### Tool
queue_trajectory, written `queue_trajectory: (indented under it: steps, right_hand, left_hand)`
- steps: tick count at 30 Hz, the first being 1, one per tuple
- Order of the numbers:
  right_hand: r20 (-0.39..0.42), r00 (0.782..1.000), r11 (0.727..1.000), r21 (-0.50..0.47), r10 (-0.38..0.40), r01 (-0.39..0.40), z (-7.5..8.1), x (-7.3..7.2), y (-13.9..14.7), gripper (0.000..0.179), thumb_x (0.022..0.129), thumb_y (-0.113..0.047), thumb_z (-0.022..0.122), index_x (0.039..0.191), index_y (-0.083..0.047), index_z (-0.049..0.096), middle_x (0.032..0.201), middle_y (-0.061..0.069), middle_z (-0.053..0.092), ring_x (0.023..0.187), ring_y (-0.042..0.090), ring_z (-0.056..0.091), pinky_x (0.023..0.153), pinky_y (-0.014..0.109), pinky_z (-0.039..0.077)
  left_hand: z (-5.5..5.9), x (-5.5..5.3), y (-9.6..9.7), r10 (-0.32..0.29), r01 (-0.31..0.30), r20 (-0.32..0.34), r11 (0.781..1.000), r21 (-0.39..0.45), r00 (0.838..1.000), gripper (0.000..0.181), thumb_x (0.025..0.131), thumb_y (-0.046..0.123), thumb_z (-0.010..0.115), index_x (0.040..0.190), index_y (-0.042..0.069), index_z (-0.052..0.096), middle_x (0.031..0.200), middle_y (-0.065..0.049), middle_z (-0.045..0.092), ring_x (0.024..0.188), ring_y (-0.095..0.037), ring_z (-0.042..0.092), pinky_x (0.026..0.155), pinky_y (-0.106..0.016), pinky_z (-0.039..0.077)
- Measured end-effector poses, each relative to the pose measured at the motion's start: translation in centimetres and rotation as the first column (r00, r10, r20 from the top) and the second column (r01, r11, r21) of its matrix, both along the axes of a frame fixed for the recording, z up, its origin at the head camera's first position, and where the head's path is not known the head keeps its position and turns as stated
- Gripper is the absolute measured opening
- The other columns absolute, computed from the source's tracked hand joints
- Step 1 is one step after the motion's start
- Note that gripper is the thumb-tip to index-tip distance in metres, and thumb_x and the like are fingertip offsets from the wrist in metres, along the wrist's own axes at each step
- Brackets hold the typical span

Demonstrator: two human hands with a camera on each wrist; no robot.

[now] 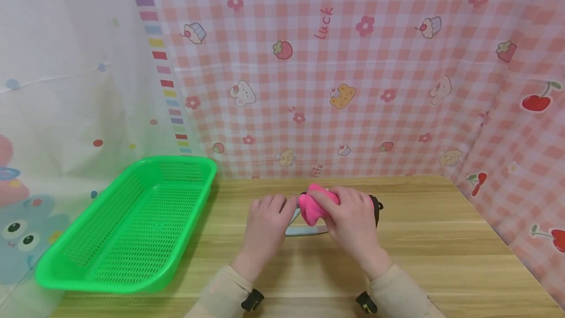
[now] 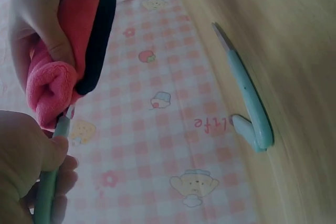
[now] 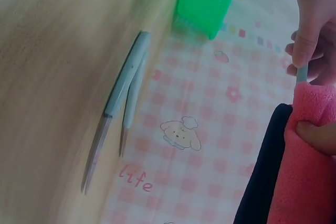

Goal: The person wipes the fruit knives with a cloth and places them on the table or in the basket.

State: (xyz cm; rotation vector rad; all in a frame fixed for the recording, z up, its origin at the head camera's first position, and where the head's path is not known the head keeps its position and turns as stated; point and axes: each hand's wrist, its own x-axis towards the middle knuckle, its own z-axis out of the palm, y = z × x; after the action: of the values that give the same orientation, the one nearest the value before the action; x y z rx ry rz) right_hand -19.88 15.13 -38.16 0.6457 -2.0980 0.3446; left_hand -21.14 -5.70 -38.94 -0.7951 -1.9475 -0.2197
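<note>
My left hand (image 1: 267,220) grips the pale green handle (image 2: 48,190) of a utensil, its metal end running into a fluffy pink cloth (image 1: 312,208). My right hand (image 1: 353,220) holds that cloth folded around the utensil's end, thumb pressed on the pink pile. A black layer (image 2: 100,43) lies along one side of the pink cloth. Beneath the hands, a knife (image 1: 302,230) with a pale blue-green handle lies on the table. Beside it is a second, similar-handled utensil (image 3: 135,90) with a pointed metal end. The head view hides part of both behind the hands.
A green perforated plastic basket (image 1: 200,205) stands on the left of the wooden table (image 1: 441,259). Pink checked curtains (image 1: 397,72) hang behind and to the right, and a whitish printed sheet (image 1: 66,112) hangs at the left.
</note>
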Motion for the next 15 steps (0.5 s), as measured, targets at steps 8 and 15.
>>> queue_trajectory:
  steps: [8, 15]
  right_hand:
    - [-0.015, 0.999, 0.999, 0.025, -0.034, 0.034, 0.25, 0.09, -0.21, 0.042, 0.077, -0.007, 0.078, 0.114, -0.026, 0.071, 0.093, 0.013, 0.064, 0.084, 0.034, 0.062, 0.072, 0.052, 0.047]
    - [-0.003, 0.998, 0.998, 0.009, -0.070, 0.070, 0.63, 0.20, 0.56, 0.048, 0.074, -0.006, 0.082, 0.117, -0.027, 0.072, 0.093, 0.013, 0.064, 0.084, 0.035, 0.061, 0.073, 0.054, 0.046]
  left_hand:
    - [-0.46, -0.14, -0.11, -0.031, 0.031, -0.043, 0.999, 0.009, 0.999, 0.021, 0.088, 0.001, 0.063, 0.106, 0.007, 0.069, 0.085, -0.005, 0.062, 0.070, -0.022, 0.055, 0.055, -0.031, 0.037]
    - [-0.77, -0.18, -0.35, -0.059, 0.060, -0.016, 0.998, 0.032, 0.998, 0.024, 0.086, 0.001, 0.066, 0.109, 0.006, 0.070, 0.091, -0.006, 0.064, 0.074, -0.023, 0.058, 0.056, -0.032, 0.038]
